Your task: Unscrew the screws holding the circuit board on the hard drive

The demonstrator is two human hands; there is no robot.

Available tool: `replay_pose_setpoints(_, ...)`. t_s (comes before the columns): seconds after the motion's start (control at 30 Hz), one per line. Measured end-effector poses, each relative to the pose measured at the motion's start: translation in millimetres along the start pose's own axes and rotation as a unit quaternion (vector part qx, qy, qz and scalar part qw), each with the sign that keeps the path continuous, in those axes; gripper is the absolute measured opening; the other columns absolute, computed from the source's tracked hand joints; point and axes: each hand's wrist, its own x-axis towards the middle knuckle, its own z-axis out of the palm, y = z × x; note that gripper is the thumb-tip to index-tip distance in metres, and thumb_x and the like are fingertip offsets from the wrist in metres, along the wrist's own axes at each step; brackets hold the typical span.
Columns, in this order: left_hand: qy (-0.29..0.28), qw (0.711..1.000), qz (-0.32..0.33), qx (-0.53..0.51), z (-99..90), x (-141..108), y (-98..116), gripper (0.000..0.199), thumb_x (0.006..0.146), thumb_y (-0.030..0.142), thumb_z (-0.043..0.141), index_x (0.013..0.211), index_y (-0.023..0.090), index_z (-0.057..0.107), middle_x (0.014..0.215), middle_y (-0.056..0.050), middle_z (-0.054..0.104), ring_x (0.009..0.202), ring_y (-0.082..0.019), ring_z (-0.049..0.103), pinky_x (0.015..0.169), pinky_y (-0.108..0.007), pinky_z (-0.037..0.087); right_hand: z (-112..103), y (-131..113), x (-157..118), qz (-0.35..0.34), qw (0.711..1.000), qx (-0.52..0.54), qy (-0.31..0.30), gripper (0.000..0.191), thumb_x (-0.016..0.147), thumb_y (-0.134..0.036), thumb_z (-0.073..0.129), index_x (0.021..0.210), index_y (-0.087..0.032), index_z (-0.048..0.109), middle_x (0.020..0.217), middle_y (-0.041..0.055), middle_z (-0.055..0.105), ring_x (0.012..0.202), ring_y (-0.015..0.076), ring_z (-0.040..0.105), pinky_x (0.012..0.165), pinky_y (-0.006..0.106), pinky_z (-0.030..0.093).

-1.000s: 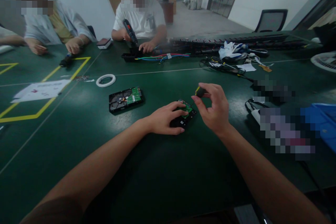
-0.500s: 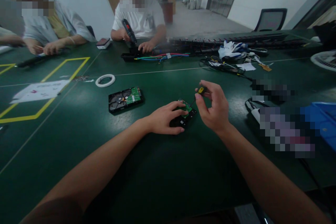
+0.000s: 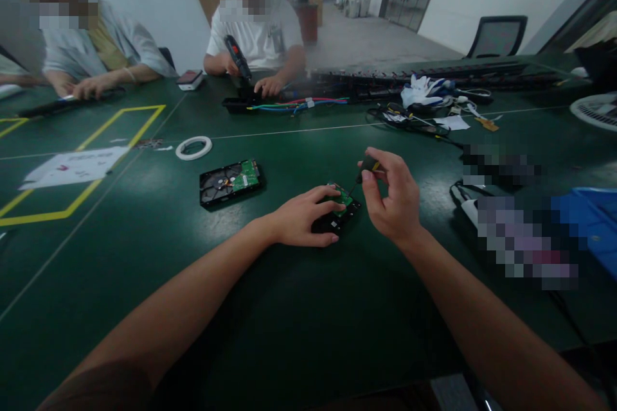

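Observation:
A black hard drive [image 3: 333, 225] with a green circuit board lies on the green table in front of me. My left hand [image 3: 306, 215] rests over it and grips it, thumb along the near side and fingers across the board, hiding much of the drive. Held between thumb and fingers of my right hand [image 3: 395, 196] is a screwdriver [image 3: 369, 167] with a dark and yellow handle. Its thin shaft slants down to the board's right part; whether the tip sits in a screw is too small to tell. A second hard drive [image 3: 222, 186] lies to the left, board side up.
A white ring [image 3: 193, 148] and a paper sheet [image 3: 77, 167] lie at left. Gloves [image 3: 427, 91] and cables are at back right, a blue bin [image 3: 590, 221] at far right. Across the table, one co-worker holds a power screwdriver [image 3: 238, 58]; another handles a dark strip.
The screwdriver handle has turned in my right fingers, its yellow mark shifting. My left hand and both hard drives stay put. The co-worker at left has moved their hands slightly.

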Motion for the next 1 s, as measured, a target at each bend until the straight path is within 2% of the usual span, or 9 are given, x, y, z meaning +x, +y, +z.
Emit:
replay_pose_setpoints(0.1,-0.003,1.0,-0.002,0.006,-0.1,-0.2,0.4,0.069,0.096,0.058,0.078,0.151,0.021,0.061,0.164,-0.02,0.047,0.155,-0.043,0.047,0.126,-0.063,0.046,-1.6,-3.2,3.1,-0.013,0.999,-0.03,0.018,0.048,0.102,-0.023,0.068,0.148,-0.037,0.06,0.127,0.0082,0.065,0.114,0.0271,0.067,0.087,0.046,0.069)
replay_pose_setpoints(0.2,-0.001,1.0,-0.002,0.005,0.1,0.0,0.6,0.069,0.095,0.058,0.078,0.151,0.021,0.061,0.164,-0.02,0.047,0.155,-0.044,0.047,0.127,-0.063,0.045,-1.9,-3.3,4.2,-0.013,0.999,-0.043,0.027,0.045,0.102,-0.022,0.068,0.144,-0.037,0.062,0.121,0.0072,0.065,0.111,0.0271,0.067,0.088,0.048,0.068)
replay_pose_setpoints(0.3,0.001,1.0,0.0,0.0,0.4,0.2,0.4,0.068,0.095,0.059,0.078,0.151,0.023,0.061,0.164,-0.019,0.048,0.154,-0.044,0.048,0.126,-0.064,0.046,-0.1,-0.7,2.1,-0.007,0.999,-0.026,0.025,0.05,0.102,-0.019,0.064,0.149,-0.037,0.058,0.129,0.0075,0.067,0.115,0.0281,0.068,0.089,0.049,0.069)
replay_pose_setpoints(0.4,0.001,1.0,-0.001,-0.001,0.5,0.1,0.0,0.069,0.095,0.059,0.077,0.151,0.023,0.061,0.164,-0.019,0.048,0.153,-0.044,0.049,0.125,-0.064,0.047,1.5,0.3,-0.5,0.011,1.0,-0.015,0.022,0.055,0.103,-0.02,0.063,0.154,-0.036,0.053,0.136,0.0086,0.066,0.112,0.0269,0.071,0.085,0.047,0.071)
replay_pose_setpoints(0.73,-0.005,1.0,0.001,0.006,0.2,-0.1,-0.2,0.069,0.096,0.058,0.077,0.152,0.023,0.059,0.165,-0.019,0.047,0.156,-0.042,0.047,0.128,-0.062,0.045,-0.6,-3.0,2.3,0.003,0.999,-0.024,0.042,0.042,0.099,-0.024,0.074,0.139,-0.032,0.061,0.126,0.0075,0.065,0.104,0.0247,0.072,0.078,0.043,0.072)
replay_pose_setpoints(1.0,-0.003,1.0,0.001,0.011,0.0,-0.2,0.1,0.07,0.096,0.058,0.077,0.151,0.018,0.061,0.163,-0.022,0.047,0.155,-0.043,0.048,0.127,-0.06,0.045,0.4,-2.5,0.4,0.003,0.999,-0.008,0.032,0.051,0.101,-0.018,0.069,0.148,-0.034,0.058,0.132,0.0075,0.067,0.109,0.0249,0.073,0.085,0.043,0.072)
